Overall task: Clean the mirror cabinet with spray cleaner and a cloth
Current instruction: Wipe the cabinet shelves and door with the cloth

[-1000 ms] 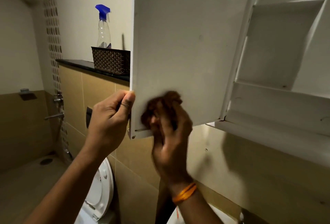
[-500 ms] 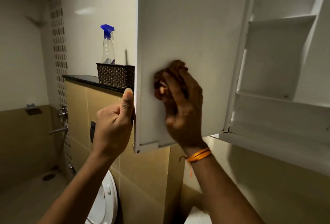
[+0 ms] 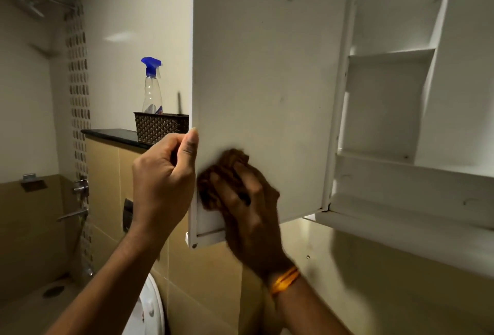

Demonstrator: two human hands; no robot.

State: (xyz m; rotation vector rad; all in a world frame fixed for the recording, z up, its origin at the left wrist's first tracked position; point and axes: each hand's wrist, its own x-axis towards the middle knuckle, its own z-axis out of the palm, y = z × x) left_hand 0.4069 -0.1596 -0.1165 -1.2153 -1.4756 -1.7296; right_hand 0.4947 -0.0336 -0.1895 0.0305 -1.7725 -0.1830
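The white cabinet door (image 3: 267,80) stands swung open, its plain inner side facing me. My left hand (image 3: 163,182) grips the door's free left edge, thumb on the inner face. My right hand (image 3: 248,201) presses a bunched brown cloth (image 3: 222,174) against the lower left of that inner face. The open cabinet body (image 3: 401,110) with white shelves is on the right. A clear spray bottle (image 3: 151,86) with a blue trigger stands in a dark woven basket (image 3: 157,127) behind the door's edge. The mirror side is hidden.
The basket sits on a black ledge (image 3: 112,134) along a tan tiled wall. A white toilet lid (image 3: 152,308) is below my arms. Shower taps (image 3: 80,187) and a floor drain (image 3: 52,290) are at the left.
My right hand and the cloth moved up the door's inner face, then back down to its lower left. My left hand stayed on the door edge. The view tilted upward.
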